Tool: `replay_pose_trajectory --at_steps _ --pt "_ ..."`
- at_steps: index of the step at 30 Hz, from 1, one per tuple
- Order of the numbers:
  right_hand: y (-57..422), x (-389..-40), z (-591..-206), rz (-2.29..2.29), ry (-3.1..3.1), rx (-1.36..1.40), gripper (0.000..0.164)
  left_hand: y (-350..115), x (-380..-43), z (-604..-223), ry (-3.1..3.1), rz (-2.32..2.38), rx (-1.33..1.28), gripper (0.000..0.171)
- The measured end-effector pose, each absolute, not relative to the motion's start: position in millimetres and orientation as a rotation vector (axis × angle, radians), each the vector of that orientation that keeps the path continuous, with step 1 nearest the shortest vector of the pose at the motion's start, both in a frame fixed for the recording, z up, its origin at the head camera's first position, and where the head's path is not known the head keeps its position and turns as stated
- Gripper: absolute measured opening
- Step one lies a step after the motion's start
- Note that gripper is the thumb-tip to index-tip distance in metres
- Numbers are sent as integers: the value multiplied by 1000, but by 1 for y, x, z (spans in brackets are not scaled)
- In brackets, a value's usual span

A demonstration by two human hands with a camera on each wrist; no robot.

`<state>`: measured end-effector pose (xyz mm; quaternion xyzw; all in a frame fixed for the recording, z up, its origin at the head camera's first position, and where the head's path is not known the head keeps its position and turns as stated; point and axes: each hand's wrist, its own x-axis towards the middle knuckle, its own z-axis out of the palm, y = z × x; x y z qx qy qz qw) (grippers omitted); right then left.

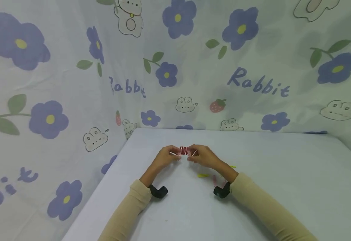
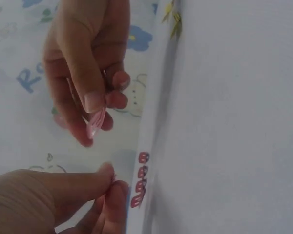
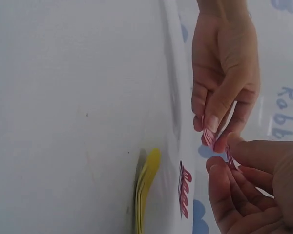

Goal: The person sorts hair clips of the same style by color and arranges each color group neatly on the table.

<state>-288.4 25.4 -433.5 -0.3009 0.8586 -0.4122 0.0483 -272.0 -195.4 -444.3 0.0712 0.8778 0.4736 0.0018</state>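
Observation:
My left hand [image 1: 164,157] pinches a pink snap hair clip [image 3: 208,138] between thumb and fingers. Opposite it, my right hand [image 1: 205,156] also pinches a pink snap hair clip [image 2: 96,123]. In the head view the two hands face each other, a short way apart, over the far part of the table. Several red snap hair clips [image 2: 139,180] lie in a row on the table, seen between the hands in the head view. In the left wrist view my left fingertips [image 2: 105,171] cover most of their clip.
On the white table [image 1: 283,187], yellow hair clips [image 1: 203,175] lie nearer me, by the right forearm. Pinkish clips [image 1: 214,180] are close to the right wrist, partly hidden by it. A patterned cloth [image 1: 199,67] hangs behind and along the left side.

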Motion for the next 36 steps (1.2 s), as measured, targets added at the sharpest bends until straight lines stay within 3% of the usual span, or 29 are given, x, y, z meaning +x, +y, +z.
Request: replay_pose_trajectory --at_steps 18,29,36 --pt "11 -290 -451 -861 2668 -990 41 -196 -270 -463 2849 1176 511 35" --pt "17 -292 -451 -835 2696 -902 53 -199 -275 -463 2906 1069 535 45" --pt "19 -293 -452 -854 2711 -922 40 -201 -276 -465 2928 1055 549 43"
